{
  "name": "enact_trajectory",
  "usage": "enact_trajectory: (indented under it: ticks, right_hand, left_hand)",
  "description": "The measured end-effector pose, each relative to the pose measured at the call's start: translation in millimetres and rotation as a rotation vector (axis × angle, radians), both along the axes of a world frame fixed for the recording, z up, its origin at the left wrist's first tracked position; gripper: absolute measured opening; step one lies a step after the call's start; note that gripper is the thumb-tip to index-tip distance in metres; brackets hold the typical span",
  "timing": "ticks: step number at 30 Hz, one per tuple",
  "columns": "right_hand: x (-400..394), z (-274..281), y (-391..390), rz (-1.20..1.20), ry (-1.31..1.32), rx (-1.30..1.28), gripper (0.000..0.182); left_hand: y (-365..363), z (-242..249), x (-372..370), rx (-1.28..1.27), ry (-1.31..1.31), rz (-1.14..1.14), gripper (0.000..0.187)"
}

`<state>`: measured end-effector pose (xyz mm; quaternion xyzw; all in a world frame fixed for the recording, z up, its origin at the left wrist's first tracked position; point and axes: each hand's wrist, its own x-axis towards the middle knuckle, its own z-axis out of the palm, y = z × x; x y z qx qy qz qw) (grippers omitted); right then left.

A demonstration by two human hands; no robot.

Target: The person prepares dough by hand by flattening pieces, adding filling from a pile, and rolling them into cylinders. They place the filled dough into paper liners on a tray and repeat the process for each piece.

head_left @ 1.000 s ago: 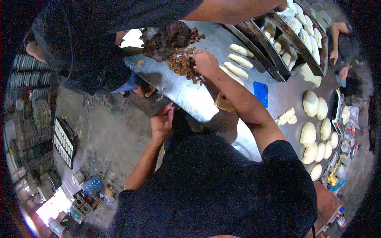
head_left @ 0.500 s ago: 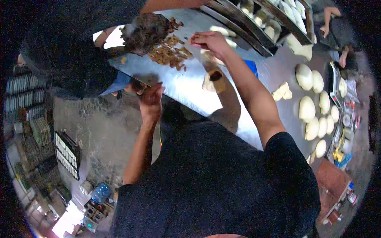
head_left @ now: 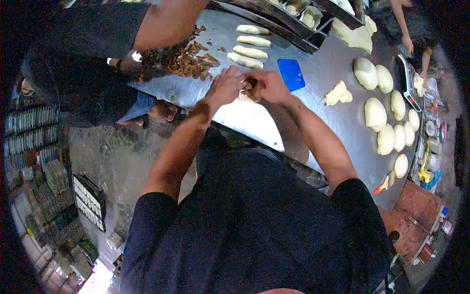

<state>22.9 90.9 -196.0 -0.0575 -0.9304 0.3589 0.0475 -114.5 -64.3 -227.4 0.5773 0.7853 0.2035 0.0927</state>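
Over the metal table [head_left: 323,125], my two hands meet at a small piece of dough [head_left: 246,96] with dark brown filling [head_left: 251,82] on it. My left hand [head_left: 228,87] grips its left side, fingers bent around it. My right hand [head_left: 272,87] closes on the other side, thumb and fingers together; its fingertips are partly blurred. Left of my hands lies a loose heap of brown filling pieces [head_left: 192,60]. Just beyond are several rolled dough pieces [head_left: 252,42] in a column. A blue scraper [head_left: 291,74] lies flat to the right.
Another person's arm [head_left: 169,24] reaches over the heap from the left. Dark metal tins [head_left: 293,29] stand at the back. Rounded dough balls [head_left: 375,115], a dough scrap [head_left: 338,94] and a scale [head_left: 409,82] occupy the right. A further person's hand [head_left: 407,45] is beyond the scale.
My left hand has come up from the table's edge to the dough. My right hand has moved down from near the filling heap to meet it. The view has shifted slightly.
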Motion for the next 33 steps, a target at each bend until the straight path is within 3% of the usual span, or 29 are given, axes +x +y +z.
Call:
enact_trajectory:
  ticks: [1,2,3,4,5,7,8,9,11,13,14,15,16,17,19,23,24,27,29,31,33]
  right_hand:
    - [-1.7,-5.6,5.8,-0.079,0.229,0.086,0.049]
    - [-5.6,1.2,9.9,0.063,0.245,0.061,0.043]
    - [-9.0,-4.4,11.3,0.059,0.244,0.059,0.043]
    - [-15.7,-9.0,13.4,0.076,0.106,0.094,0.045]
    - [-20.4,-4.8,9.7,0.093,-0.035,0.126,0.048]
    - [-15.3,-0.4,-7.9,0.044,-0.152,0.089,0.048]
    - [-8.7,-3.7,-22.7,-0.102,-0.103,0.115,0.041]
    - [1.2,-10.1,-35.9,-0.250,-0.057,0.140,0.035]
    - [27.8,-50.3,-56.0,-0.256,0.374,0.248,0.044]
    - [42.2,-45.9,-66.9,-0.242,0.392,0.398,0.046]
    - [40.6,-30.1,-64.7,-0.261,0.263,0.381,0.042]
    - [41.5,-17.5,-64.6,-0.278,0.127,0.358,0.038]
    - [32.5,-29.2,-56.6,-0.413,0.132,0.224,0.035]
    - [26.1,-28.4,-52.2,-0.416,0.139,0.228,0.035]
    - [20.0,-26.4,-47.6,-0.343,0.498,0.220,0.030]
    - [48.7,-51.8,-71.1,-0.260,0.451,0.195,0.027]
    - [54.3,-54.4,-78.0,-0.275,0.505,0.300,0.027]
    - [56.5,-32.5,-69.1,-0.238,0.403,0.294,0.018]
    - [52.0,-18.9,-65.3,-0.279,0.387,0.234,0.017]
    - [50.4,-26.7,-64.3,-0.212,0.494,0.202,0.020]
    - [65.2,-48.9,-71.0,-0.180,0.470,0.237,0.021]
  left_hand:
    - [3.3,1.0,-3.0,-0.002,-0.002,-0.003,0.034]
    - [8.1,-0.1,-9.0,0.108,-0.069,-0.116,0.029]
    - [13.8,-1.3,-14.8,0.221,-0.135,-0.227,0.026]
    - [20.8,-1.9,-19.1,0.035,-0.278,-0.195,0.036]
    - [23.1,2.6,-15.2,0.036,-0.276,-0.196,0.036]
    - [24.1,8.9,-1.3,-0.083,-0.300,0.007,0.020]
    - [15.7,5.5,11.6,0.025,-0.214,0.065,0.020]
    - [7.8,-19.0,28.7,0.221,0.285,0.097,0.018]
    - [-16.5,-3.1,60.4,0.233,0.215,0.034,0.019]
    - [-33.7,-5.4,70.9,0.181,0.261,0.018,0.022]
    - [-38.6,-6.1,72.7,0.136,0.320,-0.006,0.025]
    - [-27.7,9.9,66.9,-0.146,0.117,0.050,0.027]
    - [-19.7,24.4,64.2,0.009,0.126,0.161,0.026]
    - [-11.5,32.1,59.1,0.173,0.141,0.270,0.026]
    - [-5.1,7.6,52.0,0.200,0.122,0.209,0.025]
    - [-34.2,-16.1,76.5,0.317,0.062,0.055,0.024]
    - [-42.3,-18.8,84.6,0.347,0.132,0.020,0.027]
    - [-48.8,-8.7,91.5,0.242,0.165,-0.028,0.028]
    - [-42.0,3.2,88.0,0.122,0.094,0.031,0.031]
    - [-38.1,7.1,87.9,0.330,0.097,0.147,0.030]
    - [-52.6,-34.1,90.9,0.261,0.075,0.043,0.034]
